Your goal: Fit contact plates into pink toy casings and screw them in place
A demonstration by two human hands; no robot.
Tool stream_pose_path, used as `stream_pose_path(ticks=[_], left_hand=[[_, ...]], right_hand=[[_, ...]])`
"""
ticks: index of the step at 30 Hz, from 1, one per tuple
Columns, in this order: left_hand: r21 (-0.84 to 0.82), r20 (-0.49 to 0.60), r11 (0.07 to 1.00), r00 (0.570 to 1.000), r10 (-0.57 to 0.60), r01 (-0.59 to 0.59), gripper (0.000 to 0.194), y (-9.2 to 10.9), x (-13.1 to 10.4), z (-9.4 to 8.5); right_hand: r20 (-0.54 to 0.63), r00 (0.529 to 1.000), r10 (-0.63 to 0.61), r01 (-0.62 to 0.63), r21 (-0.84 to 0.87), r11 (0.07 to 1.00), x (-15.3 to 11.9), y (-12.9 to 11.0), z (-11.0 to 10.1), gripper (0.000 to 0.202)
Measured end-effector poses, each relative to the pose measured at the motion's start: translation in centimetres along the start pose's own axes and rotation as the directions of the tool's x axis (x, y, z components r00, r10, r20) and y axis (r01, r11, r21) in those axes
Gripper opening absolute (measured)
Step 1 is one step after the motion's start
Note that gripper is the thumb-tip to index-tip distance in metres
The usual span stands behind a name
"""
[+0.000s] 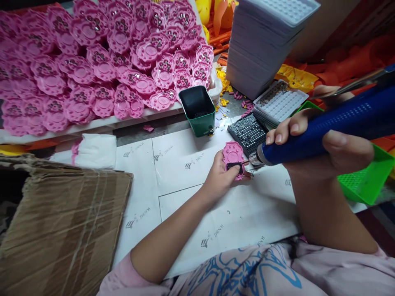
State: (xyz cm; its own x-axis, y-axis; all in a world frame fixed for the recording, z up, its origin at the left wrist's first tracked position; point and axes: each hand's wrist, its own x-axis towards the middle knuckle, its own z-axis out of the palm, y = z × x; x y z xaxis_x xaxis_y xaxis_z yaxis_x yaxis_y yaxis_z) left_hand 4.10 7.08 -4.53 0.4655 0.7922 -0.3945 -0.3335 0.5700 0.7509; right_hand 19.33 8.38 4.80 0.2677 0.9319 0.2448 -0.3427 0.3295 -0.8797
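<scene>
My left hand is closed round a pink plastic casing, its thumb pressing on a small black part set in the lower half. In my right hand is a blue electric screwdriver, gripped along its body and pointing left. Its thin bit meets the casing beside the black part; whether it sits on a screw is too small to tell. Just behind the casing lies a black perforated tray filled with small shiny screws. A green and black square cup stands behind and left of it.
Many pink casings are piled on a white tray at the back left. A tall stack of white trays rises at the back right. A cardboard box stands at the left, a bright green bin at the right. White printed sheeting covers the tabletop.
</scene>
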Motion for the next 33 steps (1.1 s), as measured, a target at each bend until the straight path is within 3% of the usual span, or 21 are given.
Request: stream_pose_path(ticks=[9, 15, 26, 33], left_hand=[[-0.027, 0.029, 1.000, 1.000, -0.004, 0.005, 0.049, 0.0, 0.1, 0.0], [-0.032, 0.071, 0.999, 0.997, -0.015, 0.018, 0.049, -0.1, 0.1, -0.2], [-0.028, 0.061, 0.999, 0.998, -0.019, 0.021, 0.049, 0.0, 0.2, -0.1], [0.004, -0.001, 1.000, 1.000, -0.031, 0.031, 0.047, 0.0, 0.2, 0.1]], right_hand=[[0.007, 0.998, -0.057, 0.055, 0.104, 0.993, -0.1, 1.0, -0.4, 0.040], [-0.022, 0.998, -0.066, 0.067, 0.099, 0.993, -0.1, 0.9, -0.3, 0.026], [0.013, 0.996, -0.085, 0.082, 0.128, 0.988, 0.1, 1.2, -0.4, 0.036], [0.063, 0.994, -0.094, 0.089, 0.077, 0.993, -0.5, 1.6, -0.4, 0.037]])
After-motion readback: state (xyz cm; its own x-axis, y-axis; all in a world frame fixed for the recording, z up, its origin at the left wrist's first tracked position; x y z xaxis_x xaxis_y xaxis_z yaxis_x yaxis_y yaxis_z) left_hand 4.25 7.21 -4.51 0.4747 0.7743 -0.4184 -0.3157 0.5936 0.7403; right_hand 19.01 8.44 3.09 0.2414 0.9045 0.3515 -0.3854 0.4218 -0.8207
